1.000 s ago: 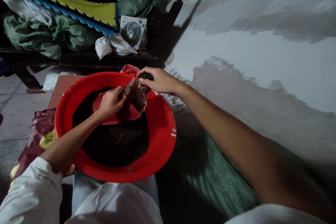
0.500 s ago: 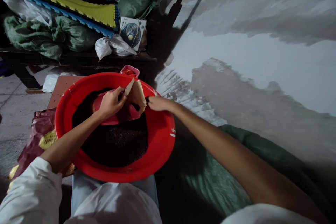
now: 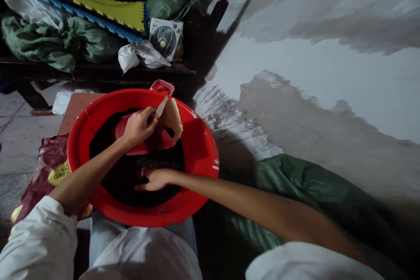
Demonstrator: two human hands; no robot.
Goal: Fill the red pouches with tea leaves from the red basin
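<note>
A large red plastic basin [image 3: 203,157] rests over my lap, holding dark, loose, grainy material [image 3: 124,179] that I cannot name for sure. Inside it lies a dark red paper bag [image 3: 154,141], tilted, its tan-lined mouth facing right. My left hand [image 3: 139,127] is closed on the bag's upper edge, with the thumb near the opening. Lower in the basin, my right hand [image 3: 154,179] reaches into the dark material, fingers spread and partly sunk in it. Whether any of it sits in the palm is hidden.
A small pink tray [image 3: 163,86] with red contents stands behind the basin. Left of it lie maroon printed packaging [image 3: 49,170] and a brown board [image 3: 77,107]. Green sacks [image 3: 305,183] lean along the stained wall at right. A dark bench [image 3: 98,72] bears sacks and foam mats [image 3: 108,13].
My right hand has moved from beside the bag's mouth down and left into the dark material, its fingers now apart. The left hand and the bag have stayed in place.
</note>
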